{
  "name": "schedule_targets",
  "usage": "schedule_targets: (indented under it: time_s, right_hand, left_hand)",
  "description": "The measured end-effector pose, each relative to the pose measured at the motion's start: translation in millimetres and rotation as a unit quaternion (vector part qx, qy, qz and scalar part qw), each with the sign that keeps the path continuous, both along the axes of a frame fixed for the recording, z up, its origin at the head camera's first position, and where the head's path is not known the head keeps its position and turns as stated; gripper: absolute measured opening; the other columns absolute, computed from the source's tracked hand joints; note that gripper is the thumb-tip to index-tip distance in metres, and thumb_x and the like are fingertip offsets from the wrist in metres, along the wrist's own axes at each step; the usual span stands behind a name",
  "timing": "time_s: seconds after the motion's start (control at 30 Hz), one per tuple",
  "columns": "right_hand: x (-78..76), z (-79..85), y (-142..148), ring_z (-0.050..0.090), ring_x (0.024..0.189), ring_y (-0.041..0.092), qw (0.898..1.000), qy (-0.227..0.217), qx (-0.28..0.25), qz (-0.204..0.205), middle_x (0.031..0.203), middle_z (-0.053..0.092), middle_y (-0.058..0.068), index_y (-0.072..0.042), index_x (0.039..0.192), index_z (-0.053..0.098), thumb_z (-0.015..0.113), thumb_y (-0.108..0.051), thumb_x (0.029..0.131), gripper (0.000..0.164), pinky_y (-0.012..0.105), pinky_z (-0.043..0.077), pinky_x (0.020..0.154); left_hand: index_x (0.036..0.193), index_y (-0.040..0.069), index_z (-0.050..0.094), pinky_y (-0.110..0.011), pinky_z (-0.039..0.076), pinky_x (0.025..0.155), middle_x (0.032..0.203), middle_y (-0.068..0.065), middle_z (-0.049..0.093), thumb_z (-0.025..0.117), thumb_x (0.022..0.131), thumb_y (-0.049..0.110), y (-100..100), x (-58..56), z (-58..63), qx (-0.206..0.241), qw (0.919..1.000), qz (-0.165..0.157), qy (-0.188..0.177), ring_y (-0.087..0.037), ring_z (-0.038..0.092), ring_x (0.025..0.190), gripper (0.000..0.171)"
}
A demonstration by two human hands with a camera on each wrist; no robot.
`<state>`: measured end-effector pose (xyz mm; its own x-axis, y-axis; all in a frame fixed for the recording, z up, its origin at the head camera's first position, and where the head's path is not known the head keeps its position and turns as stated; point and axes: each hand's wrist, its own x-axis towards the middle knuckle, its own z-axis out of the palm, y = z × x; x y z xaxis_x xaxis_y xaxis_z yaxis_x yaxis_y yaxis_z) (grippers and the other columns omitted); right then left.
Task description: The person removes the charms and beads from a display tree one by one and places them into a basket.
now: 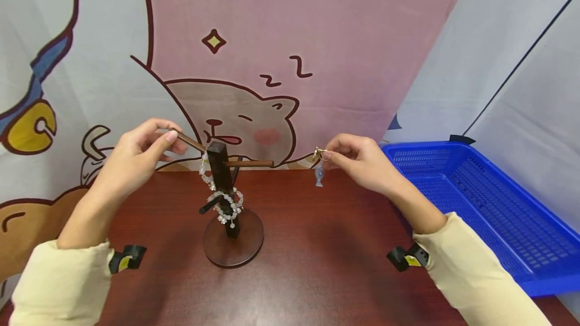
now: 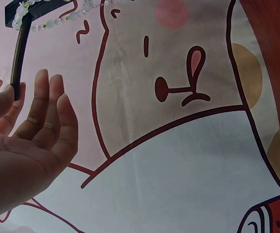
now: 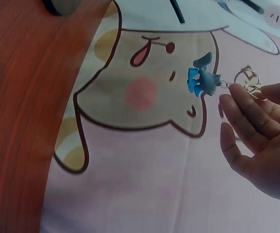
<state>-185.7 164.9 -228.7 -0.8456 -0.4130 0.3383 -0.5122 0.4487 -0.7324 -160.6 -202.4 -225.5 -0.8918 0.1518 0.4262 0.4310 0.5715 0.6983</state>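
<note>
A dark wooden jewelry stand (image 1: pixel 222 175) with side pegs rises from a round base on the table. My left hand (image 1: pixel 144 152) pinches the tip of its upper left peg (image 1: pixel 189 140) between thumb and index finger; the other fingers are spread in the left wrist view. One pale beaded bracelet (image 1: pixel 205 167) hangs at that peg's inner end, and more beaded bracelets (image 1: pixel 232 206) hang on a lower peg. To the right of the stand, my right hand (image 1: pixel 362 160) pinches the gold ring of a keychain (image 3: pixel 249 83). A blue fish-like charm (image 3: pixel 206 80) dangles from it.
A blue plastic basket (image 1: pixel 453 185) with mesh walls stands at the right of the table (image 1: pixel 308 265). Behind the table hangs a cartoon-printed cloth (image 1: pixel 353 39). Another bare peg (image 1: pixel 249 163) juts right from the stand, toward the keychain.
</note>
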Motion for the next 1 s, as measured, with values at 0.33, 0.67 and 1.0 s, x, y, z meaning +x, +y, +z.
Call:
schedule_targets:
  time_s: [0.33,0.67,1.0]
  right_hand:
    - [-2.8,3.6,37.3,0.065,0.069,0.015,1.0,0.002,0.007,-0.028,0.075,0.066,0.014,0.006,0.086,0.06,0.057,-0.004,0.089,0.01,0.026,0.052,0.064]
    - [-3.2,4.8,76.0,0.063,0.069,0.008,0.997,0.01,0.038,-0.069,0.073,0.067,0.007,0.003,0.089,0.061,0.057,-0.007,0.09,0.011,0.017,0.046,0.062]
    - [-5.5,0.1,122.0,0.065,0.074,0.008,0.994,0.007,0.045,-0.097,0.076,0.068,0.008,0.006,0.094,0.059,0.054,-0.01,0.092,0.017,0.016,0.048,0.068]
  left_hand:
    - [0.11,0.006,0.054,-0.016,0.045,0.066,0.083,0.002,0.065,0.043,0.098,0.022,0.3,-0.1,0.2,-0.005,1.0,0.0,0.005,-0.003,0.059,0.079,0.023]
    - [0.111,0.006,0.053,-0.015,0.046,0.068,0.084,0.002,0.065,0.042,0.098,0.023,-0.9,-0.4,-0.3,0.0,1.0,-0.007,-0.003,-0.003,0.059,0.081,0.023]
    - [0.111,0.006,0.052,-0.015,0.046,0.067,0.084,0.002,0.065,0.042,0.098,0.022,-1.0,-0.8,-1.0,-0.002,1.0,-0.007,-0.003,-0.003,0.058,0.081,0.023]
